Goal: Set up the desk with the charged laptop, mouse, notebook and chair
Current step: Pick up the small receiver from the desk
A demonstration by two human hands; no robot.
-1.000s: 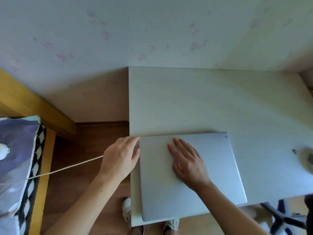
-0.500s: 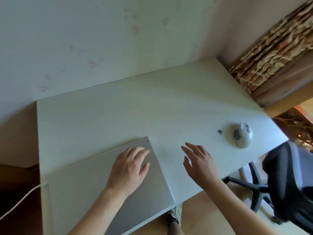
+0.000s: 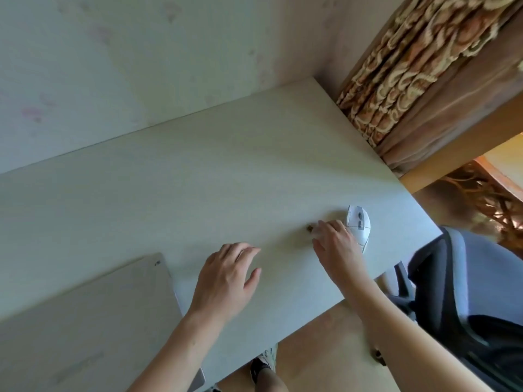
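The right hand (image 3: 336,244) reaches to the white mouse (image 3: 358,226), fingers bent and loose, touching its left side; I cannot tell if it grips. The left hand (image 3: 226,278) hovers over the desk (image 3: 198,171) with fingers spread, holding nothing. The desk is big and pale, with lots of bare room at twelve o'clock. The closed laptop (image 3: 85,321) lies at seven o'clock, cut off by the edge of the view. The dark chair (image 3: 467,292) stands at four o'clock, just past the desk's edge. A patterned curtain (image 3: 410,66) hangs at two o'clock. A tiny dark thing (image 3: 309,228), too small to make out, sits by the right hand's fingertips.
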